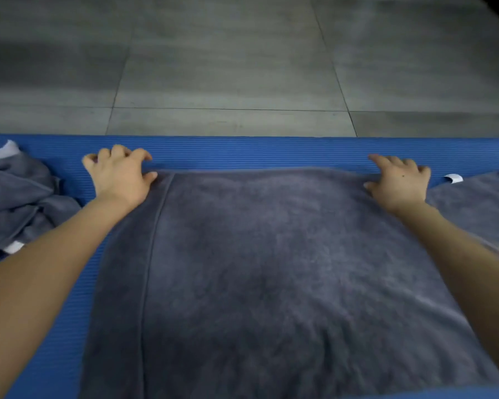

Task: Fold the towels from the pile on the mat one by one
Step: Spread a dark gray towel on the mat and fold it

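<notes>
A large grey towel (271, 269) lies spread flat on the blue mat (242, 152), with a hem seam running down its left side. My left hand (118, 177) sits on the towel's far left corner, fingers curled over the edge and thumb on the cloth. At the far right corner my right hand (398, 182) holds the towel the same way. Both corners are hidden under the hands. A crumpled pile of grey towels (15, 203) lies on the mat at the left.
Another grey towel (478, 203) with a white label (452, 178) lies flat at the right, partly under my right forearm. Grey floor tiles (228, 67) stretch beyond the mat's far edge.
</notes>
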`<state>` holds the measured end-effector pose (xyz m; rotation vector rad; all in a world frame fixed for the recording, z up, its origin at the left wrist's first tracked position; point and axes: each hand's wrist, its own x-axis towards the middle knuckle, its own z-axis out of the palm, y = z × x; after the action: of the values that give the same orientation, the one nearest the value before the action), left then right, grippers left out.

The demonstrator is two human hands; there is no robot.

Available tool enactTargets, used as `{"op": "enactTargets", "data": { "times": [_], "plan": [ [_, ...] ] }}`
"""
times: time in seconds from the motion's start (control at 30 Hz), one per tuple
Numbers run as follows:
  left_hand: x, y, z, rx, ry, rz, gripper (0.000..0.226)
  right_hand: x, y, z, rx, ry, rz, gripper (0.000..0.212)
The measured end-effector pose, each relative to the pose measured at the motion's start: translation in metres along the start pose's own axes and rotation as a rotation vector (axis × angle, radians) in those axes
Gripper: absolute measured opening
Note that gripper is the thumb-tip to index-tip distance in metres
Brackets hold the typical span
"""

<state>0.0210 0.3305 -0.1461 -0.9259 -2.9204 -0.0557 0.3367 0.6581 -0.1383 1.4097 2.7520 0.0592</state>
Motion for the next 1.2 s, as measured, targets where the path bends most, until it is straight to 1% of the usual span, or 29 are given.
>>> {"op": "enactTargets", "data": {
  "times": [0.03,0.07,0.1,0.17,0.2,0.27,0.33,0.4,0.43,0.47,0.5,0.57,0.6,0.7,0.77,0.8,0.83,0.87,0.9,0.93,0.97,1.0,1.1,1.13,1.2],
  "plan": [
    [-0.009,-0.001,0.0,-0.024,0.011,0.01,0.033,-0.01,-0.007,0.003,-0.012,0.038,-0.026,0.053],
    [-0.022,-0.002,0.0,-0.05,0.037,0.035,0.034,-0.024,-0.015,0.005,0.004,0.104,-0.072,0.051],
    [-0.037,-0.004,-0.001,-0.07,0.063,0.075,0.034,-0.043,-0.024,0.007,0.03,0.172,-0.136,0.044],
    [-0.078,-0.008,-0.002,-0.097,0.08,0.181,0.031,-0.093,-0.04,0.011,0.087,0.266,-0.301,0.031],
    [-0.102,-0.011,-0.002,-0.122,0.062,0.234,0.029,-0.121,-0.047,0.013,0.135,0.264,-0.397,0.031],
    [-0.152,-0.017,-0.002,-0.2,-0.017,0.321,0.026,-0.18,-0.056,0.021,0.235,0.202,-0.594,0.032],
    [-0.2,-0.02,-0.001,-0.29,-0.113,0.407,0.021,-0.235,-0.062,0.032,0.287,0.095,-0.762,0.032],
    [-0.238,-0.022,-0.002,-0.327,-0.265,0.533,0.029,-0.275,-0.064,0.043,0.269,-0.008,-0.9,0.035],
    [-0.253,-0.023,-0.002,-0.317,-0.345,0.611,0.032,-0.289,-0.065,0.046,0.239,-0.038,-0.939,0.036],
    [-0.265,-0.024,-0.002,-0.292,-0.411,0.681,0.03,-0.298,-0.067,0.048,0.21,-0.044,-0.955,0.037],
    [-0.275,-0.024,-0.002,-0.268,-0.441,0.742,0.028,-0.304,-0.068,0.049,0.188,-0.036,-0.955,0.038],
    [-0.286,-0.023,-0.003,-0.204,-0.49,0.799,0.036,-0.309,-0.071,0.048,0.158,-0.005,-0.949,0.039],
    [-0.286,-0.021,-0.007,-0.163,-0.5,0.801,0.039,-0.309,-0.072,0.047,0.145,0.013,-0.956,0.037],
    [-0.285,-0.017,-0.015,-0.102,-0.512,0.802,0.028,-0.311,-0.075,0.045,0.138,0.008,-0.96,0.039],
    [-0.285,-0.014,-0.022,-0.095,-0.598,0.804,0.016,-0.315,-0.077,0.044,0.135,-0.041,-0.971,0.039],
    [-0.284,-0.014,-0.025,-0.076,-0.664,0.792,0.011,-0.318,-0.079,0.044,0.12,-0.072,-0.988,0.035],
    [-0.283,-0.014,-0.027,-0.056,-0.736,0.809,0.013,-0.32,-0.08,0.045,0.111,-0.096,-1.007,0.03],
    [-0.281,-0.013,-0.03,-0.039,-0.806,0.827,0.015,-0.322,-0.08,0.044,0.1,-0.121,-1.018,0.02],
    [-0.278,-0.01,-0.032,-0.021,-0.839,0.867,0.015,-0.324,-0.079,0.044,0.104,-0.137,-1.023,0.007],
    [-0.275,-0.007,-0.035,0.004,-0.843,0.901,0.016,-0.323,-0.078,0.04,0.123,-0.144,-0.998,0.009],
    [-0.27,-0.003,-0.036,0.029,-0.83,0.92,0.018,-0.322,-0.077,0.037,0.142,-0.14,-0.967,0.02],
    [-0.264,0.004,-0.037,0.038,-0.795,0.929,0.021,-0.32,-0.076,0.032,0.148,-0.135,-0.914,0.025],
    [-0.247,0.034,-0.04,-0.035,-0.636,0.945,0.027,-0.316,-0.067,0.017,0.169,-0.082,-0.714,0.027],
    [-0.242,0.046,-0.042,-0.069,-0.589,0.95,0.028,-0.314,-0.059,0.01,0.167,-0.091,-0.648,0.028],
    [-0.233,0.068,-0.046,-0.122,-0.514,0.975,0.03,-0.307,-0.034,-0.003,0.094,-0.089,-0.557,0.03]
  ]
}}
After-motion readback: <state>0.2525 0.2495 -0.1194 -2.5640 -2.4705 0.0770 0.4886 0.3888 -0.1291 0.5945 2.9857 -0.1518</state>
